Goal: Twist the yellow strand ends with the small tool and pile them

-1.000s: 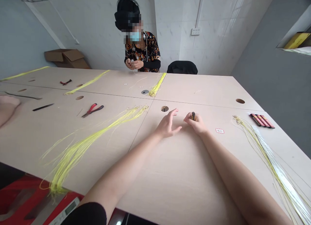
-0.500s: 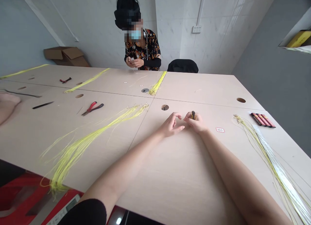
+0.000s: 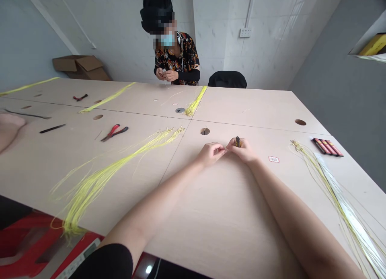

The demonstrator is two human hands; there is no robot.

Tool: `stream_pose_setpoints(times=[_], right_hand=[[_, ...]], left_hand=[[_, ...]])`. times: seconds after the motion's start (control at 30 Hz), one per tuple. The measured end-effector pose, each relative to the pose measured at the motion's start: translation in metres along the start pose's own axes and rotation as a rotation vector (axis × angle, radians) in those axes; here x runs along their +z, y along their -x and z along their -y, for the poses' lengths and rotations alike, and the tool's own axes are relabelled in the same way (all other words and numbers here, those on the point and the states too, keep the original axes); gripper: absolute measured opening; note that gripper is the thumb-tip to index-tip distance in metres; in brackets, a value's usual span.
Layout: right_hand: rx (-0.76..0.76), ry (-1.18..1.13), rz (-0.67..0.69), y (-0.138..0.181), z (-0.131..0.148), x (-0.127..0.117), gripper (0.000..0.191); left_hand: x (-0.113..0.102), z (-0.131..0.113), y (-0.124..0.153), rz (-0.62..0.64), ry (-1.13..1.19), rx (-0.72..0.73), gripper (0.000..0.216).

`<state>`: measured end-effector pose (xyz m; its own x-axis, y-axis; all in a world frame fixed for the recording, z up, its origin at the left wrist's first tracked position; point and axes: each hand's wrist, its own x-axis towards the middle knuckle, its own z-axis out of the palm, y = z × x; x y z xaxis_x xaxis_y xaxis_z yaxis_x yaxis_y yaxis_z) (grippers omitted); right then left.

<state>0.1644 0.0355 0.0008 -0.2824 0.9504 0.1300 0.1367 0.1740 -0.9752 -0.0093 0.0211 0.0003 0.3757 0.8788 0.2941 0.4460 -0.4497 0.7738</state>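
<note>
My left hand (image 3: pixel 212 153) is closed in a pinch, thumb against fingertips, beside the fingers of my right hand. Whatever lies in that pinch is too small to make out. My right hand (image 3: pixel 243 151) is wrapped round a small black-and-yellow tool (image 3: pixel 238 142), whose dark end sticks up above the fingers; the rest is hidden. The two hands meet at the fingertips just above the table. Left of them lies a loose bundle of yellow cords (image 3: pixel 120 162). A second, thinner bundle of cords (image 3: pixel 328 186) lies to the right.
Red-handled pliers (image 3: pixel 114 133) and a dark blade-like strip (image 3: pixel 53 128) lie at left. Several red-and-black sticks (image 3: pixel 327 147) and a small label (image 3: pixel 274 159) are at right. A cable hole (image 3: pixel 205 131) is ahead. Across the table (image 3: pixel 193 230), a co-worker (image 3: pixel 176 60) handles thin cord. Another person's arm (image 3: pixel 10 128) reaches in at left.
My left hand's fingers have gone from spread apart to a closed pinch, and they now meet my right hand's fingertips. My right hand keeps its grip. The view has tilted slightly.
</note>
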Motion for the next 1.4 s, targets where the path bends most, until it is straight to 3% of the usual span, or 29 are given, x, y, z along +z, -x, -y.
stream_pose_setpoints(times=[0.43, 0.9, 1.4], right_hand=[[-0.002, 0.062, 0.001, 0.0002, 0.0009, 0.0005, 0.021], [-0.046, 0.151, -0.004, -0.0013, -0.0014, 0.0030, 0.016], [-0.056, 0.167, -0.016, -0.0025, -0.0009, 0.0039, 0.016]], left_hand=[[0.0003, 0.0052, 0.0002, -0.039, 0.156, -0.114, 0.027], [-0.0027, 0.0019, -0.0005, -0.053, 0.153, -0.064, 0.023], [-0.0029, 0.0006, -0.0001, -0.026, 0.269, -0.117, 0.024]])
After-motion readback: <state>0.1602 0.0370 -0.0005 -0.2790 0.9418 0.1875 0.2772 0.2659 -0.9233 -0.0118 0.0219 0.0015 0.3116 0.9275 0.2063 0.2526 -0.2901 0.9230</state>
